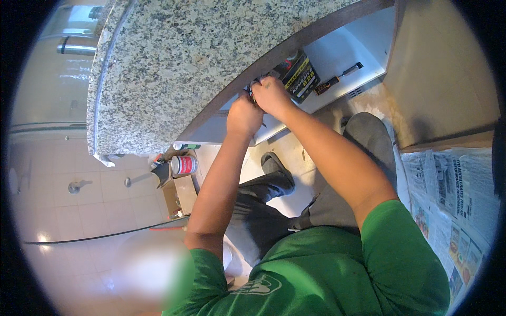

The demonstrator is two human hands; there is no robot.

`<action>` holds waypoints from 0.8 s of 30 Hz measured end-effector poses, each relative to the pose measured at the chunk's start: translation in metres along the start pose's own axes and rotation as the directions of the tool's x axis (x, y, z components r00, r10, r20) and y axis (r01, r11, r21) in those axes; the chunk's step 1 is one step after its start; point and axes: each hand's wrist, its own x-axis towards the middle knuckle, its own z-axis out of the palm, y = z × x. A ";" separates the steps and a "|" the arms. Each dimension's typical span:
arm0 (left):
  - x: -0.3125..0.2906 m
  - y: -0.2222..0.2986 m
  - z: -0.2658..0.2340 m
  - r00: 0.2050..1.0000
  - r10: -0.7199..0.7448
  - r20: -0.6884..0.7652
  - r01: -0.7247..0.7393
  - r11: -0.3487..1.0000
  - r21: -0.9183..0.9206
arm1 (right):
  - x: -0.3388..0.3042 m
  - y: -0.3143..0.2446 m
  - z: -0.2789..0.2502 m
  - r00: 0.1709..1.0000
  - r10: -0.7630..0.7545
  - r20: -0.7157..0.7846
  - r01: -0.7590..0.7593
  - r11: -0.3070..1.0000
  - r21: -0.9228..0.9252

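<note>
We see both hands raised together at the dark brown wooden edge that runs beneath the speckled grey granite counter. The left hand is curled into a closed fist just below that dark edge, its grip tight around something we cannot make out. The right hand sits just beside and slightly above it, touching the left hand, its fingers bent inward around a small dark metal object at the dark edge; the object is too small and too hidden for us to tell what it is.

Under the dark edge, a white cabinet compartment lies open. Inside it, just right of the right hand, stands a black and yellow carton, and further right along the compartment floor lies a screwdriver with a dark and orange handle.

Below the counter's left end, on the pale tiled floor, a red and white can rests on a small cardboard box. Far right of the dark edge, sheets of newspaper cover the floor. The person wears a green shirt and dark grey trousers.
</note>
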 end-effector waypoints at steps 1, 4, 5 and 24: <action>0.000 0.002 0.001 1.000 -0.022 -0.011 0.022 1.000 -0.001 | -0.001 0.000 0.000 1.000 0.011 -0.005 -0.011 1.000 0.005; -0.006 0.005 0.001 0.997 -0.065 -0.038 0.064 0.998 -0.012 | -0.006 0.001 -0.002 1.000 0.028 0.011 -0.028 0.999 0.032; -0.010 0.004 0.000 0.997 -0.061 -0.046 0.060 0.998 -0.020 | -0.008 0.000 -0.002 0.999 0.030 0.021 -0.031 0.999 0.042; -0.022 0.024 -0.017 0.991 -0.117 0.059 0.119 0.992 -0.033 | -0.007 0.005 -0.002 0.999 0.005 -0.053 0.000 0.996 0.091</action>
